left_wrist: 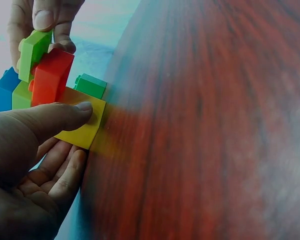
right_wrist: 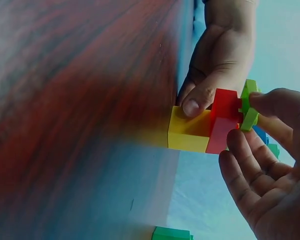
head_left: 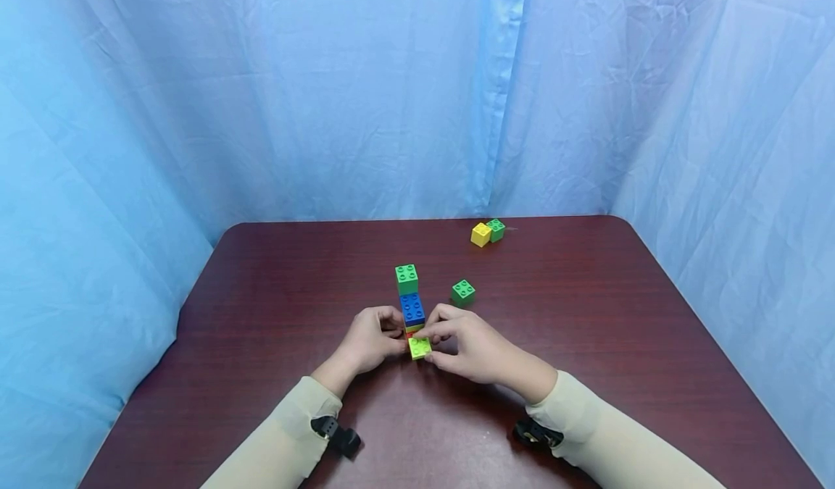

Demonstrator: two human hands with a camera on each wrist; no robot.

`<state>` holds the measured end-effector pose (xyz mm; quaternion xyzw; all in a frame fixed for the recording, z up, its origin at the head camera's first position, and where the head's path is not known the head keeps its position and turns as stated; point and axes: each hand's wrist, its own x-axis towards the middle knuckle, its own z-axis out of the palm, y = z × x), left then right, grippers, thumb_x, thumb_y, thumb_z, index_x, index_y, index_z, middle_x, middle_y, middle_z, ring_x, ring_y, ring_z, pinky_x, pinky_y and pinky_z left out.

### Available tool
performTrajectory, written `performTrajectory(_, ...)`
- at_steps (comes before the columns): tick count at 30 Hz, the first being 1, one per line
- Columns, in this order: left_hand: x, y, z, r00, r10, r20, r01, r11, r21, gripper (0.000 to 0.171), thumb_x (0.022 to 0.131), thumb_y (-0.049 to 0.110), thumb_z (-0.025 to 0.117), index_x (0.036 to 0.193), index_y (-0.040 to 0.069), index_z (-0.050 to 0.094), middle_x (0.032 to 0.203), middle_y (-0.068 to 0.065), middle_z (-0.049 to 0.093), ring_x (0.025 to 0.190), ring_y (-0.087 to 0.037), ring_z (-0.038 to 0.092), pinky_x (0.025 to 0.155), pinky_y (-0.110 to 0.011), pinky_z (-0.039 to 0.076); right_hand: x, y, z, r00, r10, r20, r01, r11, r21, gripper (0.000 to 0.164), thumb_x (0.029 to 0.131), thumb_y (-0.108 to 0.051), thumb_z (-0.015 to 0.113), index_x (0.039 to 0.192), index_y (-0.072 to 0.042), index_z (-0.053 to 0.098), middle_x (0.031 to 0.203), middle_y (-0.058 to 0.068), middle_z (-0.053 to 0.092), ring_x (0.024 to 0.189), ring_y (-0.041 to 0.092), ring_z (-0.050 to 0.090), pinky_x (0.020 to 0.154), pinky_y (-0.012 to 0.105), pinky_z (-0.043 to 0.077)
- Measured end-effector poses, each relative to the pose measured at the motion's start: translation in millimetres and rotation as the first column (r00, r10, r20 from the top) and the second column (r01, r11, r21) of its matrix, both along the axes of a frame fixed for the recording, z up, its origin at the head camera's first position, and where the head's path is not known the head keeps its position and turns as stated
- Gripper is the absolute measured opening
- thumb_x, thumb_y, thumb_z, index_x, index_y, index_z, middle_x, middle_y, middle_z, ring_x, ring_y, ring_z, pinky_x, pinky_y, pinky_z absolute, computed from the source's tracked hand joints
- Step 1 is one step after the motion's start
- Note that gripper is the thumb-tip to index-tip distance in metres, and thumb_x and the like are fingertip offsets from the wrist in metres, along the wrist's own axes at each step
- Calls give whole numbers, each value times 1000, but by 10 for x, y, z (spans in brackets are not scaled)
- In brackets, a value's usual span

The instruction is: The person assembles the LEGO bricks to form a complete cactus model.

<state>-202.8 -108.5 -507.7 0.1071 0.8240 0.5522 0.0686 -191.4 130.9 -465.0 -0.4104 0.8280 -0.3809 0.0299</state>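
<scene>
A joined build of plastic building bricks stands between the hands. It has a yellow brick, a red brick, a blue brick and a green brick at its far end. My left hand grips the yellow brick, thumb on its face and fingers underneath. With thumb and fingertips, my right hand pinches a lime brick. This brick sits tilted against the red brick's studs, which show partly in a gap between them.
A loose green brick lies just beyond my right hand. Farther back, near the table's far edge, a yellow brick and another green brick stand side by side. Blue curtains surround the dark wooden table.
</scene>
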Motion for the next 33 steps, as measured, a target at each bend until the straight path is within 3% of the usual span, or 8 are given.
performTrajectory(6,-10,5,-10,1000,3,-13,-2,1000,8,29,76,-4,87,101,5,77,96,-2,76,96,-17,73,88,-35,61,5,-20,25,1000,-7,-23,9,998,67,30,94,-15,79,124,-19,78,108,2,60,93,23,60,75,41,58)
performTrajectory(13,-9,7,-7,1000,2,-12,-2,1000,12,28,76,-4,87,101,4,77,96,-3,77,96,-18,73,88,-36,61,-3,-21,9,1000,-2,-25,4,998,57,30,93,-13,82,122,-21,78,108,-7,57,97,14,57,79,33,57)
performTrajectory(17,-7,7,-6,1000,0,-14,0,1000,13,28,76,-4,87,100,4,77,95,-4,77,96,-19,73,88,-36,61,-8,-7,-2,1000,3,13,-4,999,34,32,93,-12,82,123,-19,78,105,-2,57,96,18,58,82,36,59)
performTrajectory(25,-14,6,-6,1000,-5,-15,6,1000,23,28,76,-5,87,101,4,77,96,-5,77,96,-19,73,89,-37,61,-7,-11,-3,996,6,-85,3,994,106,32,93,-17,81,125,-20,77,100,-4,55,83,21,55,65,24,46)
performTrajectory(33,-17,9,-17,1000,2,-9,-2,1000,5,28,76,-3,88,100,6,77,94,-2,77,95,-16,73,88,-33,61,-15,-21,28,999,-7,-34,12,991,134,30,94,-17,81,123,-21,78,100,-3,55,88,18,56,69,25,50)
